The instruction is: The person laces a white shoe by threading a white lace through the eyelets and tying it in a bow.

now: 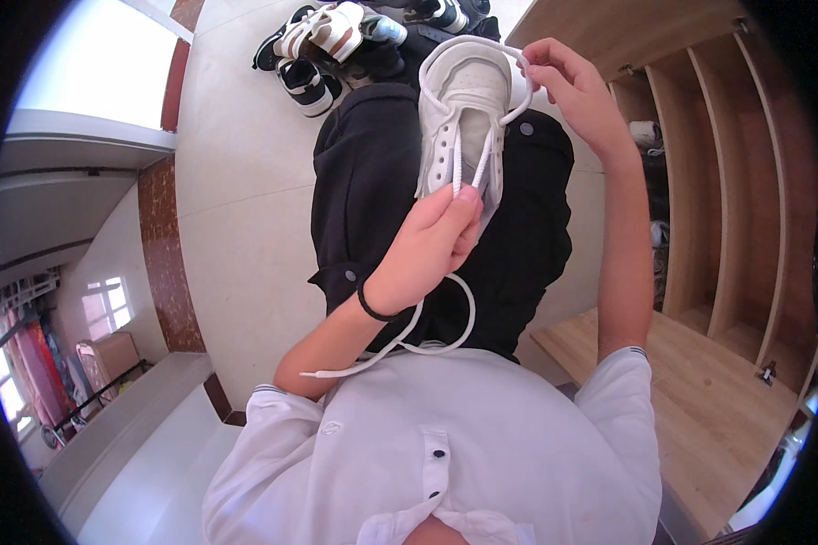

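Observation:
A white sneaker point(467, 102) rests on my lap between the knees, its toe pointing away from me. White shoelace point(465, 41) runs through its front eyelets, with a wide loop curving around the toe. My left hand point(443, 228) pinches two strands of the lace over the tongue, and the loose lace ends hang below it towards my shirt. The upper eyelets on the shoe's left side have no lace in them. At the toe's right side, my right hand point(566, 88) holds the loop between thumb and fingers.
Several shoes, among them a black and white sneaker point(305, 85), lie piled on the tiled floor beyond my knees. To the right stands a wooden shoe cabinet point(722, 204) with its doors open, the lower door point(709, 395) close to my right elbow.

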`<state>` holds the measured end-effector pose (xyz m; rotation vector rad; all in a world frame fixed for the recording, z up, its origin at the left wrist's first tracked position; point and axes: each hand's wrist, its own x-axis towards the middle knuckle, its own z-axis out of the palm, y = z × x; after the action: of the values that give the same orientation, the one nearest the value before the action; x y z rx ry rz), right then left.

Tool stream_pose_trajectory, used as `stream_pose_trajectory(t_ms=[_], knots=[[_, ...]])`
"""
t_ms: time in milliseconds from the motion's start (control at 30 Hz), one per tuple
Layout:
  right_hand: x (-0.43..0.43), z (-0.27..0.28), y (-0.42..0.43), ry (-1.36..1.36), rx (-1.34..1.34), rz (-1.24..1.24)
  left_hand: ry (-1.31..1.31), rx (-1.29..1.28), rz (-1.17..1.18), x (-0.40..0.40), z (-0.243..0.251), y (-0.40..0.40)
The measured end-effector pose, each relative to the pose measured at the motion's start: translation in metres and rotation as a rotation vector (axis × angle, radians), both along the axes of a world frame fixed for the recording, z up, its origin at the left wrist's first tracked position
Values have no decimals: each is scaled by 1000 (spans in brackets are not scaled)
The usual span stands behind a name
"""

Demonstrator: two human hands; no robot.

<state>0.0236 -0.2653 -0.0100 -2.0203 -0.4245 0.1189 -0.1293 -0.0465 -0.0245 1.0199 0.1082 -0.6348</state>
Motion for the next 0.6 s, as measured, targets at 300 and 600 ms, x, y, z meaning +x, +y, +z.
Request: stream_pose_trajectory(t_ms=[300,600], knots=[[18,-26,9,-199,105,150,55,-24,11,-24,-9,8],[17,-40,10,-708,-207,131,232,73,-163,-129,-26,54]])
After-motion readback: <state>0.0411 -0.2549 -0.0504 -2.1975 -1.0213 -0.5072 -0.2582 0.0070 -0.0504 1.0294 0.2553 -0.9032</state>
